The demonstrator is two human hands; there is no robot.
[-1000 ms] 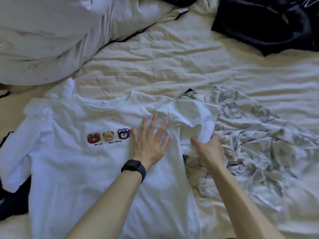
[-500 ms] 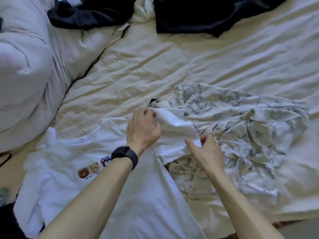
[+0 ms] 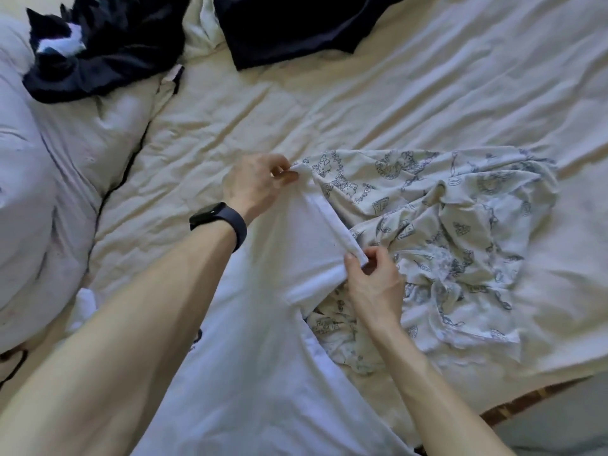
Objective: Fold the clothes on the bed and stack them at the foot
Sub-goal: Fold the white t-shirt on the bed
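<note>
A white T-shirt [image 3: 263,340] lies flat on the bed, its body running toward the bottom of the view under my left forearm. Its right sleeve [image 3: 309,238] is stretched out between my hands. My left hand [image 3: 253,184] pinches the far corner of the sleeve hem. My right hand [image 3: 371,274] pinches the near corner of the same hem. Under and to the right of the sleeve lies a crumpled cream garment with a grey-blue print [image 3: 444,232].
Two dark navy garments lie at the top, one [image 3: 108,51] on the pale duvet [image 3: 39,199] at the left, one [image 3: 296,24] at top centre. The cream sheet [image 3: 427,93] is bare at the right. The bed's edge [image 3: 526,399] runs along the lower right.
My left hand lifted off the shirt's chest and took the sleeve's far corner. Both hands now hold the hem stretched straight. The view has swung right, so the bear print is hidden.
</note>
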